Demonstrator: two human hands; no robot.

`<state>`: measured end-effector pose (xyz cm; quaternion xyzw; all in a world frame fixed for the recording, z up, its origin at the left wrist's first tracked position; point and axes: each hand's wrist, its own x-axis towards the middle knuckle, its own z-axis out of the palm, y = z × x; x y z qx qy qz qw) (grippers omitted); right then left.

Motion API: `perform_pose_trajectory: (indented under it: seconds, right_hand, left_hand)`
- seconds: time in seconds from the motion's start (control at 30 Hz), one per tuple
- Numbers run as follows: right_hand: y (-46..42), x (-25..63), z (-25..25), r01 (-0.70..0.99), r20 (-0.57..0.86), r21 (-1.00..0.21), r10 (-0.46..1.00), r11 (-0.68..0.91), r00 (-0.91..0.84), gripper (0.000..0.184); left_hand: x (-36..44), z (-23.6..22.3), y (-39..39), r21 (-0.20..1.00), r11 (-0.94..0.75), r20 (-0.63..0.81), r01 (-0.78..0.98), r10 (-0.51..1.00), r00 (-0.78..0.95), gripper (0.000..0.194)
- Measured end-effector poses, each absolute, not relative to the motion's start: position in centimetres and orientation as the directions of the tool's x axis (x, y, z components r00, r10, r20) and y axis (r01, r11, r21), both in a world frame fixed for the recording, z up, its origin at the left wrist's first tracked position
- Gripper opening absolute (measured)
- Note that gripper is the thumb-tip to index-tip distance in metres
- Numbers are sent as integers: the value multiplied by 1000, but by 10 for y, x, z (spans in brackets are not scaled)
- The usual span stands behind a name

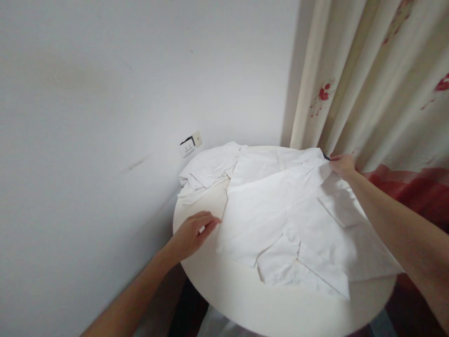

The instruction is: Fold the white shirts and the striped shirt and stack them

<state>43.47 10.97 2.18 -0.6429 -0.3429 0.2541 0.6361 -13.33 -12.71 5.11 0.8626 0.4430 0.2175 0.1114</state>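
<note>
A white shirt [280, 210] lies spread out over a round white table [245, 299], with a sleeve bunched at the far left and pockets showing near the front. My left hand [194, 234] rests at the shirt's left edge, fingers together, pinching the fabric edge. My right hand [343, 166] reaches to the far right corner of the shirt near the curtain, fingers closed on the cloth there.
A white wall [105, 117] stands to the left and behind, with a wall socket [190, 144] just above the table. A cream curtain [379, 84] with red flowers hangs at the right, touching the table's far edge.
</note>
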Motion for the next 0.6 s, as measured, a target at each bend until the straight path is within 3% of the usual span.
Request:
perform_pose_trajectory:
  seconds: [0.07, 0.17, 0.3, 0.4, 0.47, 0.6]
  right_hand:
    - [108, 434, 25, 316, 162, -946, 740, -72, 653, 19]
    - [107, 432, 29, 506, 216, -846, 760, -168, 613, 28]
    - [107, 436, 30, 654, 268, -728, 793, -204, 547, 35]
    - [110, 444, 28, 797, 304, -558, 836, -232, 457, 36]
    - [113, 451, 27, 848, 305, -470, 857, -243, 415, 32]
    - [116, 466, 29, 864, 297, -427, 862, -265, 411, 17]
  left_hand:
    - [-123, 56, -107, 390, -554, 371, 735, 825, 425, 33]
    - [-96, 50, -76, 326, -612, 409, 721, 778, 476, 36]
    - [-67, 20, -52, 201, -679, 260, 706, 732, 630, 48]
    - [-63, 0, -49, 120, -660, 133, 741, 751, 647, 57]
    - [-66, -6, -52, 86, -646, 109, 759, 763, 637, 57]
    - [-69, -8, -57, 57, -594, 107, 802, 802, 587, 56]
